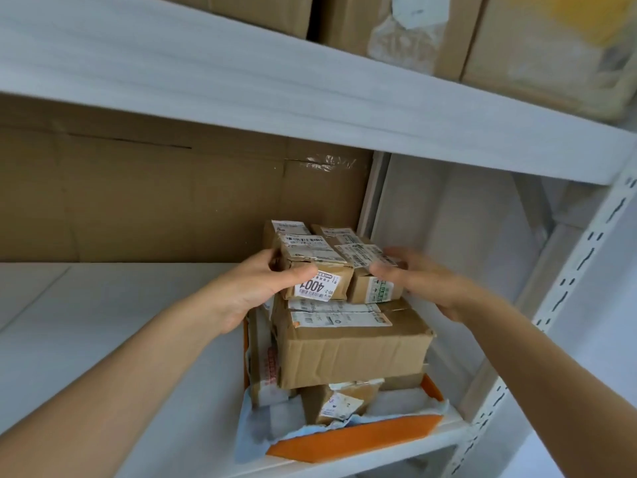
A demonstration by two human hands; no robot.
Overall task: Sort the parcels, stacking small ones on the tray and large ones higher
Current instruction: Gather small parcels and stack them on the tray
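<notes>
Bare forearms reach in from both lower corners toward a stack of brown cardboard parcels on an orange tray point(344, 439), which sits on the right part of a white shelf point(103, 339). At the top of the stack two small parcels lie side by side, touching, directly between the hands. The left hand point(255, 288) grips the left parcel point(320, 286), its thumb curled over the near top edge and its fingers wrapped round the far left side. The right hand point(424, 281) is blurred; its thumb lies on the near top edge of the right parcel point(374, 291) and its fingers reach over that parcel's top, but I cannot tell whether it grips or only touches. The left parcel carries a white sticker with big black digits on its front and barcode labels on top; the right parcel has a green-printed label on its front. Both rest on a bigger parcel point(355, 353), creased and taped, with white labels along its top. More small parcels point(291, 229) sit behind the pair, and others point(332, 405) lie under the bigger one in the tray, on pale wrapping. Behind the stack stands a cardboard sheet point(155, 201). Large cartons point(396, 36) stand on the upper shelf point(241, 98).
</notes>
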